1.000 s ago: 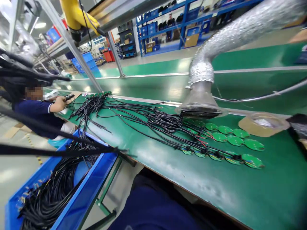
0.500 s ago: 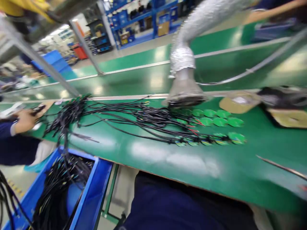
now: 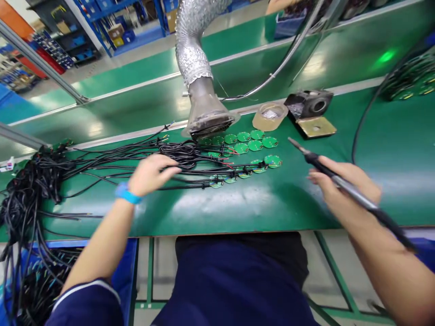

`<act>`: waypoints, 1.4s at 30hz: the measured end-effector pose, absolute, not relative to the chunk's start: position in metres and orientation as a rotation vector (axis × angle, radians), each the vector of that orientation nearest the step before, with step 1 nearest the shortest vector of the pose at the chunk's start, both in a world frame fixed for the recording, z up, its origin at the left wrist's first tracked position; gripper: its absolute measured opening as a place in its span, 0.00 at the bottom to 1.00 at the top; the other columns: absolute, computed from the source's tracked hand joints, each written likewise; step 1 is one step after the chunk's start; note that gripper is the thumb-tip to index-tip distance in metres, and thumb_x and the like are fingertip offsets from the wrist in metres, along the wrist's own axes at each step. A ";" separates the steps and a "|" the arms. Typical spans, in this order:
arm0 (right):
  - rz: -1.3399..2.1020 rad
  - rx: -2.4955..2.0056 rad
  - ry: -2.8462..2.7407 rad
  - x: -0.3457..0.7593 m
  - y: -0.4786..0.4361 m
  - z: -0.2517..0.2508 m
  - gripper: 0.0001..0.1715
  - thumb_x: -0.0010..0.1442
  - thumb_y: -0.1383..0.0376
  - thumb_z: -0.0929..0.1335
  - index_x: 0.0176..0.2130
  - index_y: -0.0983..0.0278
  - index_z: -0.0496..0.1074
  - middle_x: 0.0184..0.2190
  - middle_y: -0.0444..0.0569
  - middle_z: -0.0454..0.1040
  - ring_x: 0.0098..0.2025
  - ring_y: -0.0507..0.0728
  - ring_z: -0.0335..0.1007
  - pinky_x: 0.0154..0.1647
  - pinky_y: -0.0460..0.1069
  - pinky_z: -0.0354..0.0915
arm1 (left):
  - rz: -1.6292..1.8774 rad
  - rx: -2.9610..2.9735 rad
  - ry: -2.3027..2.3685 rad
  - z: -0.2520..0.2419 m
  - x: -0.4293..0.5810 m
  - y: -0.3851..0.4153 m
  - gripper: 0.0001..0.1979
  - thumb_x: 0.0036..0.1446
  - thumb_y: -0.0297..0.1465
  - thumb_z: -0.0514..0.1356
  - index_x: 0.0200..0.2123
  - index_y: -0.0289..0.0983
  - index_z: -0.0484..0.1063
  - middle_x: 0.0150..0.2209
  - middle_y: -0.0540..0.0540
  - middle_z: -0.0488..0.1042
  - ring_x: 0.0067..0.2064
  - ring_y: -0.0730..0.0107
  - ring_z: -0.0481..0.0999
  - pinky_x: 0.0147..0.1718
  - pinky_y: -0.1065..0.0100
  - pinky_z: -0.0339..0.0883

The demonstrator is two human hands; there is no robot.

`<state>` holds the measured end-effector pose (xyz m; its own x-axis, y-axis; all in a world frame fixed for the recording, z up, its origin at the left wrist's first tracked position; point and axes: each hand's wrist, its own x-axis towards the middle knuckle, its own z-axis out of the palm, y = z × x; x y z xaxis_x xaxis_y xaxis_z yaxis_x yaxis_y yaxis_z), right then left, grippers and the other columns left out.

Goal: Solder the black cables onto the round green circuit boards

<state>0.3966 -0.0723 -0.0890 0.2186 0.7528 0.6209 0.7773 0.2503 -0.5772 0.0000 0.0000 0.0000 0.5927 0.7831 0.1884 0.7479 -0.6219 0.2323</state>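
Note:
My left hand, with a blue wristband, reaches over the green bench and rests its curled fingers on a bundle of black cables. The cables end in small round green circuit boards laid in rows below a fume hood. My right hand is closed on a soldering iron, its tip pointing up and left, to the right of the boards and clear of them.
A silver fume duct with a metal hood hangs just behind the boards. A tape roll and an iron stand sit at the back. A heap of black cables spills over the bench's left end into a blue bin.
The view has swung right and down. Both my hands have come into view, the left onto the cables and the right holding the soldering iron.

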 end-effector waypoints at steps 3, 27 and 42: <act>-0.033 -1.393 -1.780 0.403 -0.049 -0.096 0.19 0.60 0.56 0.66 0.46 0.64 0.73 0.36 0.51 0.76 0.37 0.54 0.73 0.41 0.47 0.66 | 0.238 2.656 1.149 -0.034 0.051 -0.002 0.17 0.62 0.39 0.54 0.46 0.33 0.72 0.45 0.41 0.75 0.48 0.64 0.73 0.50 0.64 0.66; 0.115 -1.333 -2.082 0.379 -0.124 -0.114 0.16 0.58 0.58 0.68 0.44 0.63 0.62 0.38 0.52 0.72 0.36 0.59 0.67 0.36 0.54 0.66 | -0.127 2.810 0.765 -0.055 0.078 -0.151 0.16 0.64 0.35 0.50 0.50 0.33 0.66 0.33 0.45 0.73 0.28 0.69 0.74 0.23 0.69 0.69; 0.229 -1.341 -2.174 0.385 -0.126 -0.105 0.21 0.58 0.56 0.68 0.48 0.61 0.63 0.44 0.53 0.72 0.44 0.62 0.69 0.43 0.58 0.68 | -0.097 2.606 1.314 -0.023 0.104 -0.011 0.14 0.61 0.38 0.55 0.37 0.33 0.73 0.36 0.42 0.72 0.40 0.62 0.72 0.40 0.62 0.67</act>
<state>0.3854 -0.1258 -0.1048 -0.3351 0.8636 0.3768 0.7661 0.4825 -0.4246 0.1044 -0.0105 -0.0227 0.5978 0.7860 -0.1576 0.8006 -0.5755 0.1666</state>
